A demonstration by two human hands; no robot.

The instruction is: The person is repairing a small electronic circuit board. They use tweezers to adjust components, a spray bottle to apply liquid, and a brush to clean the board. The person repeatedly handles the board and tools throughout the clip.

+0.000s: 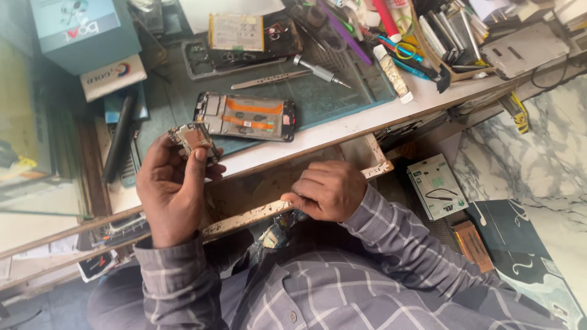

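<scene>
My left hand [170, 186] is raised over the table's front edge, pinching a small phone circuit board [192, 138] between thumb and fingers. My right hand [327, 190] rests with fingers curled on the worn front rim of an open wooden drawer [257, 214]; whether anything is inside that fist is hidden. An opened phone frame [246, 116] with orange ribbon cables lies on the dark green work mat [330, 98] just beyond my left hand.
A second opened phone [244, 40] with a yellow battery, tweezers [269, 79] and a screwdriver [318, 70] lie on the mat. Tools and parts crowd the far right of the table. A teal box [82, 30] stands far left. A white box [437, 186] lies on the floor.
</scene>
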